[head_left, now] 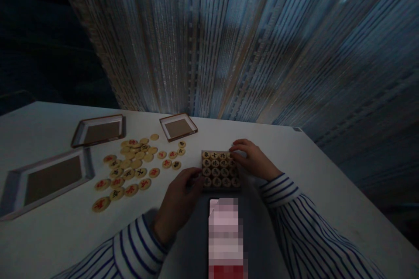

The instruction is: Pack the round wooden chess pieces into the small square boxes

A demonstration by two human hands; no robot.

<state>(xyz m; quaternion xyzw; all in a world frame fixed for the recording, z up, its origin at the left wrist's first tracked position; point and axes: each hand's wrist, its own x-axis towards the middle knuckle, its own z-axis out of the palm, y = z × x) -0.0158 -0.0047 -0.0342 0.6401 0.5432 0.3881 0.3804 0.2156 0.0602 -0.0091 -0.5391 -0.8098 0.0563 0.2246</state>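
A small open box (221,189) sits in front of me, filled with rows of round Chinese chess pieces (224,172) marked with dark characters. My left hand (183,196) grips the box's left side, its thumb and fingers bent at the edge. At the far right corner is my right hand (250,157), with curled fingers around the corner and fingertips by the last piece of the back row. Part of that corner is hidden behind the fingers. To the left lie several loose chess pieces (129,173), some with red characters, some dark, others blank side up.
Three shallow trays or lids stand on the white table (278,144): a large one (87,161) at the left, one (123,128) behind it, and a smaller one (178,127) near the back. A patterned curtain (196,52) hangs behind. A blurred-out phone-like object (225,235) lies nearest me.
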